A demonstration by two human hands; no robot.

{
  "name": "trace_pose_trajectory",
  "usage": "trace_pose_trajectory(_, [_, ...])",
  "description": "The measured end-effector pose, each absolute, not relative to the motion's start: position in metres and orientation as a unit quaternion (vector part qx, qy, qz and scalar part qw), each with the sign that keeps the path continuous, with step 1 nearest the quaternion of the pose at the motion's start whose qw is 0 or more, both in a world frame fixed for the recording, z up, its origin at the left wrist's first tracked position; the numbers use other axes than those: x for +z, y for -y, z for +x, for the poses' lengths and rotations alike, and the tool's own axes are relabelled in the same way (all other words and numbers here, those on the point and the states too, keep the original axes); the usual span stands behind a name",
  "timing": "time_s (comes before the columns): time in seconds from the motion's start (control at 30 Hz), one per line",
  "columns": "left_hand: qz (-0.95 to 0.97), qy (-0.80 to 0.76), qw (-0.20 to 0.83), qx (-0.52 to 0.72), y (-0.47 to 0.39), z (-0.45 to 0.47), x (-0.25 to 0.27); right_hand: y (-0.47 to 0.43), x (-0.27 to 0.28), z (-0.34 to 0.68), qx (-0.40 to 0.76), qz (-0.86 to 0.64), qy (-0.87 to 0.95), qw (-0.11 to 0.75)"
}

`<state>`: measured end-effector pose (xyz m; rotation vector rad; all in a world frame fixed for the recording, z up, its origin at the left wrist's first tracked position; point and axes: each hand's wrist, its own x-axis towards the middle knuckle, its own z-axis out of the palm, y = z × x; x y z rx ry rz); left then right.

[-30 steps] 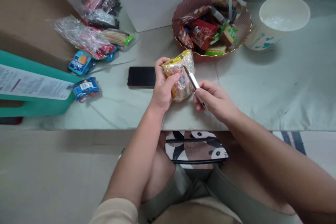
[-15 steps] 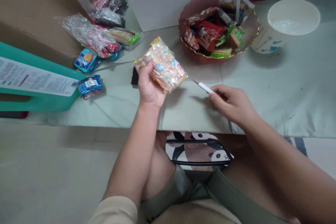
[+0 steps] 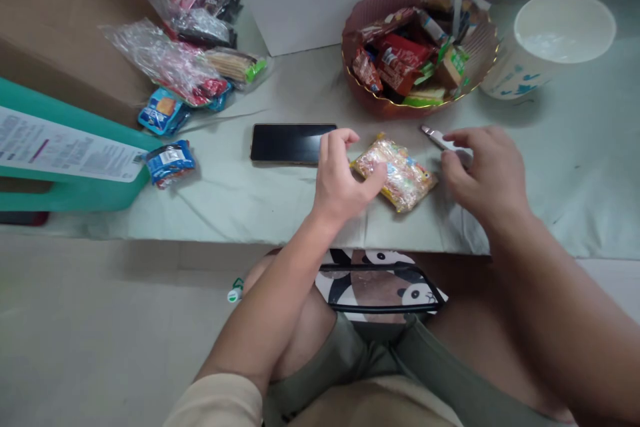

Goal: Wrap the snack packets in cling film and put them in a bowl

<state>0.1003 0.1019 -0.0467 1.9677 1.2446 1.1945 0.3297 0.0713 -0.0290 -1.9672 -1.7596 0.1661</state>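
Head view: your hands flank a square, yellow-edged, clear plastic packet [image 3: 404, 180] on the pale green cloth [image 3: 240, 203].
Your left hand [image 3: 350, 177] curves open, its thumb over the packet's left part; your right hand [image 3: 483, 177] has thumb and fingers parted at a slim white-and-metal knife [image 3: 434, 137], contact unclear.

A pale, cloth-covered table [image 3: 235, 210] bears a dark phone [image 3: 287, 142], a shiny wrapped packet [image 3: 403, 180], a gold-rimmed pink bowl [image 3: 369, 10], a white bucket [image 3: 530, 67] and a blue packet [image 3: 171, 161].
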Motion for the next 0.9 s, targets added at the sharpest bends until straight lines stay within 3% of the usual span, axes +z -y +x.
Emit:
trace_pose_trajectory(0.1, [0.818,-0.367,0.194,0.398,-0.101,0.094,-0.042,-0.069,-0.03,0.318,0.095,-0.677,0.673,0.283])
trace_pose_trajectory(0.23, [0.862,-0.334,0.211,0.317,-0.099,0.092,-0.041,-0.065,-0.03,0.31,0.118,-0.643,0.697,0.295])
trace_pose_trajectory(0.47, [0.838,-0.346,0.231,0.353,-0.104,0.091,-0.038,-0.06,-0.025,0.302,0.131,-0.604,0.725,0.303])
trace_pose_trajectory(0.73, [0.558,-0.506,0.432,0.496,-0.111,0.091,-0.029,-0.059,-0.03,0.297,0.156,-0.552,0.764,0.297])
trace_pose_trajectory(0.9, [0.474,-0.54,0.471,0.512,-0.121,0.081,-0.035,-0.059,-0.032,0.301,0.153,-0.564,0.752,0.305])
